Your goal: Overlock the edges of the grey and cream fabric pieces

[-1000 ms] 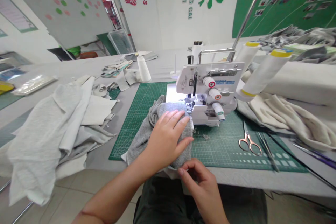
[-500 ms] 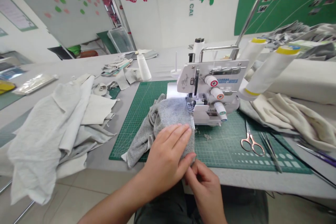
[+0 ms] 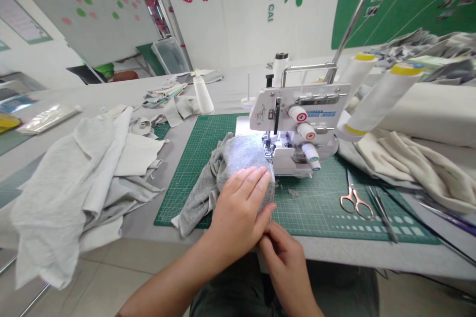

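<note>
A grey knit fabric piece (image 3: 230, 158) lies on the green cutting mat (image 3: 320, 208), its far end under the presser foot of a white overlock sewing machine (image 3: 297, 124). My left hand (image 3: 240, 210) rests flat on the fabric's near part with fingers stretched toward the machine. My right hand (image 3: 284, 257) is at the table's front edge, fingers curled and pinching the fabric's near edge just below my left thumb.
Rose-gold scissors (image 3: 355, 203) and tweezers (image 3: 379, 210) lie on the mat's right side. Pale fabric pieces (image 3: 74, 178) pile up on the left. Cream cloth (image 3: 412, 168) and thread cones (image 3: 375, 101) sit to the right. A thread cone (image 3: 204, 94) stands behind.
My left hand has slid back along the grey fabric toward me. My right hand has moved up under the left thumb, onto the fabric's near edge.
</note>
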`<state>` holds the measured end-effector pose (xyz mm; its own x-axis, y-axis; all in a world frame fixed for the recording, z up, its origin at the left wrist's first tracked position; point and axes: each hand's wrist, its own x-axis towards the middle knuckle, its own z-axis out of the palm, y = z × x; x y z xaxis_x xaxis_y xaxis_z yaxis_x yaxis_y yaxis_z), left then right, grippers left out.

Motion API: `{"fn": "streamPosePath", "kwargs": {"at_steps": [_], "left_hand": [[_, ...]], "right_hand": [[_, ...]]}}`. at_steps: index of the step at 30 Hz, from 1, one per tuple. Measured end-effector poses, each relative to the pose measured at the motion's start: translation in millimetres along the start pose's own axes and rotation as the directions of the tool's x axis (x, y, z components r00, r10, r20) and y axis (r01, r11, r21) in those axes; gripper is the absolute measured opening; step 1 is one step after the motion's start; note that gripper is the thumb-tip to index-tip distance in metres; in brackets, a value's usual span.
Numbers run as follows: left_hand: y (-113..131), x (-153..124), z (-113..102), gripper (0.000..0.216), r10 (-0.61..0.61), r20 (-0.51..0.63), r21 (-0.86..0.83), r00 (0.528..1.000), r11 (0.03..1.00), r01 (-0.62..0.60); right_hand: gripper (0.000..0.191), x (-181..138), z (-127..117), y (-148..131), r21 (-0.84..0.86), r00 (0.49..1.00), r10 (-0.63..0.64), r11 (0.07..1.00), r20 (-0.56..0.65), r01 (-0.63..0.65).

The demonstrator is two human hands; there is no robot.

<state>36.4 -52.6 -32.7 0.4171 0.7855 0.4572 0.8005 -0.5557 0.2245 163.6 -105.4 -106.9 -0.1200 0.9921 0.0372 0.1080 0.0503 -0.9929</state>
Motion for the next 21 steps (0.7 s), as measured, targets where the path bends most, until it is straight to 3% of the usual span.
{"fn": "streamPosePath", "kwargs": {"at_steps": [5,10,13,17,21], "left_hand": [[-2,3,1,0.05,0.001,0.004,0.016,1.0,1.0,-0.002],[-4,6,4,0.049,-0.002,-0.01,0.03,1.0,1.0,0.003],[-6,9,5,0.047,-0.008,-0.014,0.03,1.0,1.0,0.008],[-9,12,7,0.044,-0.01,-0.024,0.039,1.0,0.999,0.011],[-12,15,9,0.043,-0.015,-0.024,0.046,1.0,0.999,0.016]], "right_hand": [[0.023,-2,0,1,-0.025,1.0,0.02,0.999,0.018,-0.019],[0.022,-1,-2,-6,-0.167,0.994,-0.105,0.98,0.04,0.111],[0.033,-2,-2,-8,-0.201,0.991,-0.129,0.97,0.039,0.134],[0.04,-6,-3,-2,-0.181,0.998,-0.056,0.982,-0.03,0.05],[0.022,-13,-4,7,-0.157,0.999,0.009,0.987,-0.053,-0.017]]}}
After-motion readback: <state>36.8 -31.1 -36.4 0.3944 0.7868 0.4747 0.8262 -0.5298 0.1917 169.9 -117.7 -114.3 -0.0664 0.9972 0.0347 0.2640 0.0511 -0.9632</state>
